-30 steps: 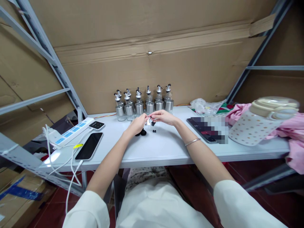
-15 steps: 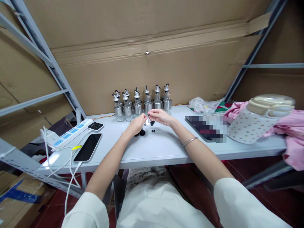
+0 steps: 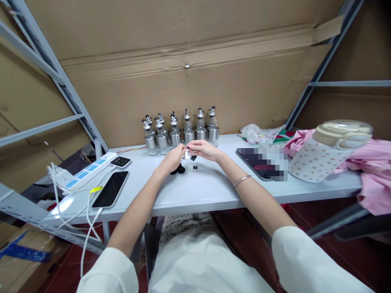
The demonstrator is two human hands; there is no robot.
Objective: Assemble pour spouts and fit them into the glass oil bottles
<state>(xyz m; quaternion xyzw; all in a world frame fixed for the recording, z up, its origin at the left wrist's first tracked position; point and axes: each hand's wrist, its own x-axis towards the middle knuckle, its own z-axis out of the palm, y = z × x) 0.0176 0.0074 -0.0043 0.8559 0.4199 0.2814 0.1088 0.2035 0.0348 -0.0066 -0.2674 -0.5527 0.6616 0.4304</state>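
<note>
My left hand (image 3: 173,160) and my right hand (image 3: 205,149) meet over the middle of the table, fingertips pinched almost together. Between them is a small dark part (image 3: 187,147), too tiny to make out fully. Just below the fingertips shows a silver piece (image 3: 187,155), and whether it is held or lies on the table I cannot tell. A black piece (image 3: 193,158) sits under my right fingers. Round black caps (image 3: 181,169) lie beside my left hand, and two tiny black plugs (image 3: 195,167) are on the tabletop in front.
Several glass bottles with steel sleeves and pourer spouts (image 3: 176,136) stand along the cardboard wall (image 3: 195,93). To the left are a power strip (image 3: 88,173), a phone (image 3: 111,189) and white cables. A tablet (image 3: 253,162), tumbler (image 3: 324,156) and pink cloth (image 3: 375,175) occupy the right.
The whole view has shifted slightly. My hands stay pinched together in the same place, with the fingertips a little closer to each other.
</note>
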